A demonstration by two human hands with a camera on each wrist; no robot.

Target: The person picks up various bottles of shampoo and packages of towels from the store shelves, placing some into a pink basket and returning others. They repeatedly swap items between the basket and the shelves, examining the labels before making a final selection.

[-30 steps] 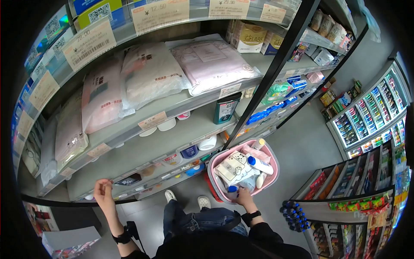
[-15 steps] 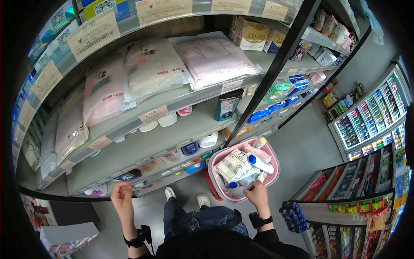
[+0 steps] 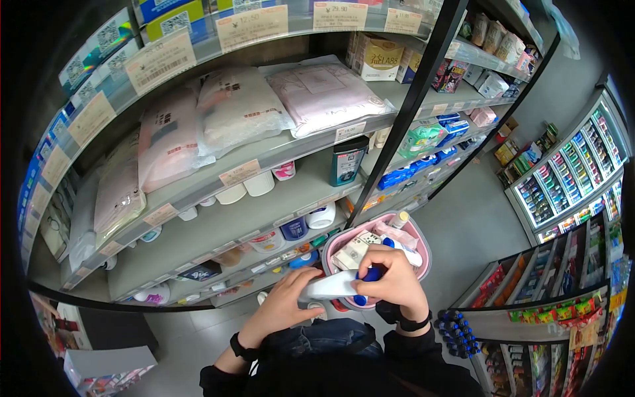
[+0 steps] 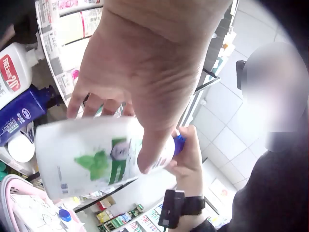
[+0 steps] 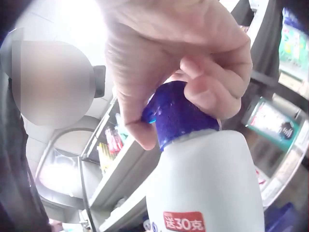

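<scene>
Both hands hold a white bottle [image 3: 331,286] with a blue cap [image 5: 183,113], tilted nearly on its side in front of the body. The left hand [image 4: 145,72] grips the bottle's body, its thumb across the front and its fingers behind. Green leaves show on the bottle's label [image 4: 99,164] in the left wrist view. My right hand [image 3: 395,281] pinches the cap between thumb and curled fingers. Just beyond the hands stands a pink basket [image 3: 426,246] with goods in it, partly covered by the right hand and the bottle.
Shelves rise in front, with soft plastic-wrapped packs [image 3: 241,109] on one level and bottles and tubs [image 3: 294,228] lower down. A black upright post [image 3: 417,86] divides the shelving. Snack racks [image 3: 529,291] and a drinks cooler [image 3: 569,165] stand to the right.
My left hand has come right from beside the low shelf to the bottle. The right hand has come up from the basket, and the white bottle is now between both hands.
</scene>
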